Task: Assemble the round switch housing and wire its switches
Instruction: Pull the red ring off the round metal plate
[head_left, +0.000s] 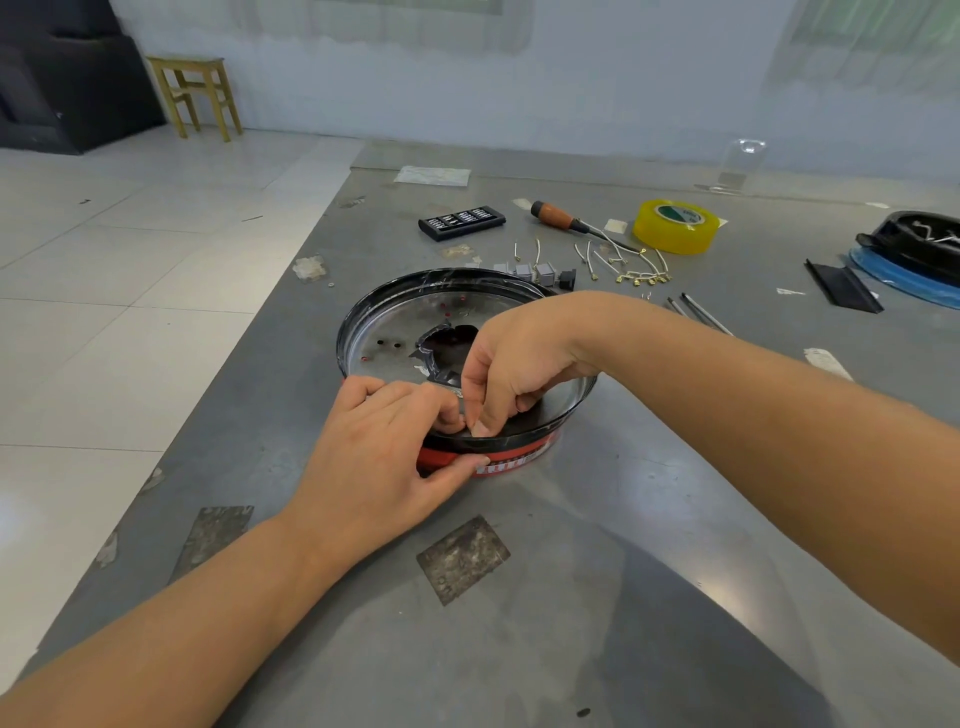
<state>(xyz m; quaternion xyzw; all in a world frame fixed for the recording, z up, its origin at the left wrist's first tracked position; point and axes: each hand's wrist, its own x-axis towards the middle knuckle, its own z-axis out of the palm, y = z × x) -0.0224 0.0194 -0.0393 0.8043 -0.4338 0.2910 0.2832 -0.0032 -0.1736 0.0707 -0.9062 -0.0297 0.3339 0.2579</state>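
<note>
The round switch housing (400, 317) lies on the grey table: a black-rimmed shiny metal dish with a jagged hole in its middle, sitting on a red base (519, 454). My left hand (384, 447) grips the housing's near rim, thumb against the red base, fingers curled over the edge. My right hand (511, 364) reaches into the dish from the right and pinches something small at the near rim beside my left fingers; what it pinches is hidden. Several grey switches (535, 273) and short wires with brass terminals (631, 273) lie behind the housing.
A black bit case (461, 222), an orange-handled screwdriver (563, 217), a yellow tape roll (675, 227), thin metal rods (701, 314), a black strip (841, 286) and a black and blue part (914, 254) lie on the far table. The table's left edge runs diagonally beside the tiled floor.
</note>
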